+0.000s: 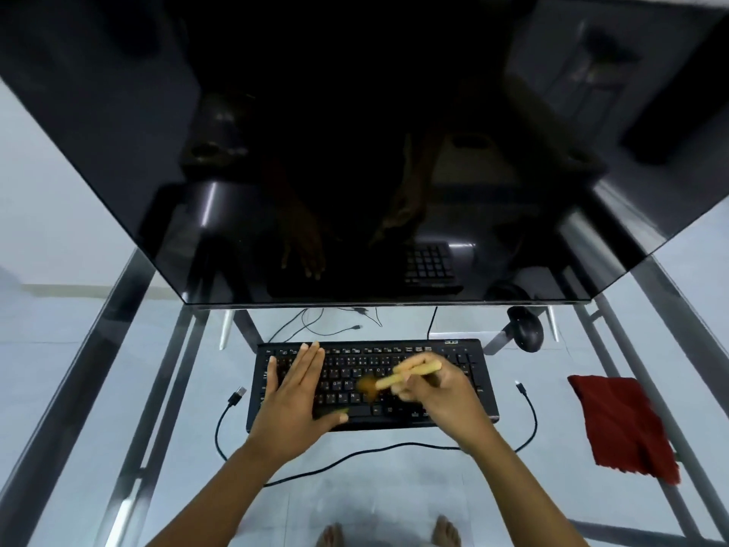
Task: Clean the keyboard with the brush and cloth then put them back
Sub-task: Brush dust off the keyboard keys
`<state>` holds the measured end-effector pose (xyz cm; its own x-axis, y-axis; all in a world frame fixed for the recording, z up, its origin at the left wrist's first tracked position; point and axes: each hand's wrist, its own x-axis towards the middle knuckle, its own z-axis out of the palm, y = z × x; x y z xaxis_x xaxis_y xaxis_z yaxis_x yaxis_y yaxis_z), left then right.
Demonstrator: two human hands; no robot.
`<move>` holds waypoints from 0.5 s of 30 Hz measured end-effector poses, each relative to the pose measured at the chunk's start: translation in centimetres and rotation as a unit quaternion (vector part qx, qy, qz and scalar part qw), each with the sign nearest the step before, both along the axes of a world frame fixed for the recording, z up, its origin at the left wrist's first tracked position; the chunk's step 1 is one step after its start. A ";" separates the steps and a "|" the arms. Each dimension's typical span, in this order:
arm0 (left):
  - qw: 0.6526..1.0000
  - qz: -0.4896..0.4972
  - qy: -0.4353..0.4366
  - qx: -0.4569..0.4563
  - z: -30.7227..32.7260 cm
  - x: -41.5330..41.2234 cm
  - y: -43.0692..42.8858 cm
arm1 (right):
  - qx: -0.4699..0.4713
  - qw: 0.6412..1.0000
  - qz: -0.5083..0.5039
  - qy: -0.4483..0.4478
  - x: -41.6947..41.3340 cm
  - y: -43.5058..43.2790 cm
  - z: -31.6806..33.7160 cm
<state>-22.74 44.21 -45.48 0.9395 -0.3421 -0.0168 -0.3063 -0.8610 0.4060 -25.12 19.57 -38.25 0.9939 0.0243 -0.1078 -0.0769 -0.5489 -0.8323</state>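
A black keyboard [465,365] lies on the glass desk below the monitor. My left hand [294,392] rests flat on its left half, fingers spread a little and empty. My right hand [442,388] grips a small brush [398,377] with a light wooden handle. The brown bristles, blurred by motion, touch the keys near the keyboard's middle. A red cloth [623,424] lies flat on the desk to the right of the keyboard, apart from both hands.
A large dark monitor [355,152] looms over the back of the desk. A black mouse [526,328] sits behind the keyboard at the right. A loose black USB cable [355,454] loops around the keyboard's front. The glass desk [394,495] has metal rails along both sides.
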 end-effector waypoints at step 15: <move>0.961 0.206 -0.021 -0.181 -1.7 -1.3 5.7 | 0.021 0.998 -0.025 0.047 1.8 0.3 1.2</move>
